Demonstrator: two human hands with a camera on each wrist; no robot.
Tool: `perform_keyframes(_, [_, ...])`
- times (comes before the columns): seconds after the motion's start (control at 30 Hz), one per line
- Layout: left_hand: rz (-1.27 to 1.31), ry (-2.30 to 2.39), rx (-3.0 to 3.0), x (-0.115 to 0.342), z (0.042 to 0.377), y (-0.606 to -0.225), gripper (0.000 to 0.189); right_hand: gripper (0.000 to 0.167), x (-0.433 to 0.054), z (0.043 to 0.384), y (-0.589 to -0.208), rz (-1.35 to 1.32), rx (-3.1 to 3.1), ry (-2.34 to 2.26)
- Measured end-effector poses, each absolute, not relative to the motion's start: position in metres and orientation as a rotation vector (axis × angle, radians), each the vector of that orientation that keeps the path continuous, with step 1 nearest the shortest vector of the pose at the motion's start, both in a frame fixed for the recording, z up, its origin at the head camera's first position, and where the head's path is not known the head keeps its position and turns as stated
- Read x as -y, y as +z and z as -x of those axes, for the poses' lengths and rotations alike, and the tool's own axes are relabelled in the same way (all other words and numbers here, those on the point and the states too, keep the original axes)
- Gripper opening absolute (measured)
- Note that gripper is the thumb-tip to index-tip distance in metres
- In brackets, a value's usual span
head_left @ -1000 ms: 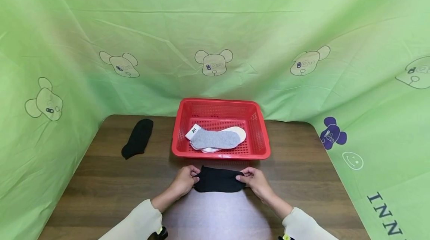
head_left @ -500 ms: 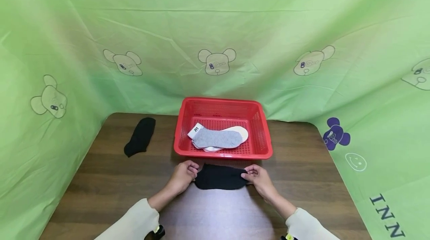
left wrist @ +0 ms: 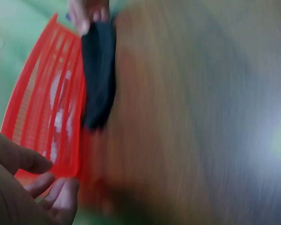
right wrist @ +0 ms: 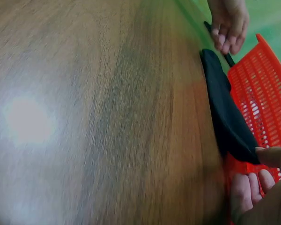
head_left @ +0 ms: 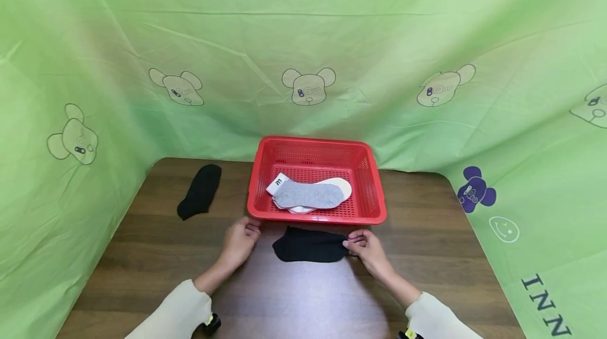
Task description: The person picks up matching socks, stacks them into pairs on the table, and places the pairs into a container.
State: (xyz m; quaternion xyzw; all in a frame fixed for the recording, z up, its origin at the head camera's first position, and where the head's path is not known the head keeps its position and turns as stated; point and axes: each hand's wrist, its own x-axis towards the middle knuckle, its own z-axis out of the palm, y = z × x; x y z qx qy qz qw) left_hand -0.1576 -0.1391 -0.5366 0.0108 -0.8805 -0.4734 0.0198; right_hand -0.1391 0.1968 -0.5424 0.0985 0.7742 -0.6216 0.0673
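Observation:
A black sock (head_left: 310,245) stretches sideways in front of the red basket. My right hand (head_left: 369,252) pinches its right end between thumb and fingers, as the right wrist view also shows at the sock's near end (right wrist: 239,140). My left hand (head_left: 239,241) is apart from the sock, to its left, near the basket's front left corner, with loosely bent fingers and nothing in them. A second black sock (head_left: 200,191) lies flat at the far left of the table. Inside the basket, a grey sock (head_left: 308,195) rests over white ones (head_left: 339,187).
The red perforated basket (head_left: 315,220) stands at the back middle of the brown wooden table (head_left: 427,254). Green printed cloth (head_left: 303,38) hangs behind and along both sides. Dark bands with yellow spots (head_left: 212,323) show at the sleeves.
My left hand has let go of the black sock's left end and moved left, away from it. My right hand still holds the other end; the sock has shifted slightly toward the basket.

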Motion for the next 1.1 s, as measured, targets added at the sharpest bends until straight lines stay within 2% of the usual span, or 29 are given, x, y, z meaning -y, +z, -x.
perform_keyframes(0.17, [-0.084, -1.088, 2.729, 0.191, 0.179, -0.528, 0.025, 0.019, -0.21, 0.139, -0.536, -0.349, -2.309, -1.891])
perform_keyframes(0.33, [-0.204, -1.001, 2.733, 0.24, 0.207, -0.527, 0.037, 0.014, -0.218, 0.137, -0.534, -0.336, -2.311, -1.871])
perform_keyframes(0.5, [-0.229, -0.871, 2.784, 0.27, 0.219, -0.536, 0.039, 0.011, -0.219, 0.134, -0.537, -0.311, -2.291, -1.845])
perform_keyframes(0.83, [-0.19, -0.779, 2.948, 0.283, 0.216, -0.546, 0.049, 0.013, -0.218, 0.128, -0.543, -0.361, -2.336, -1.778])
perform_keyframes(1.1, [-0.23, -0.674, 2.93, 0.279, 0.221, -0.551, 0.035, 0.013, -0.218, 0.128, -0.544, -0.369, -2.34, -1.768])
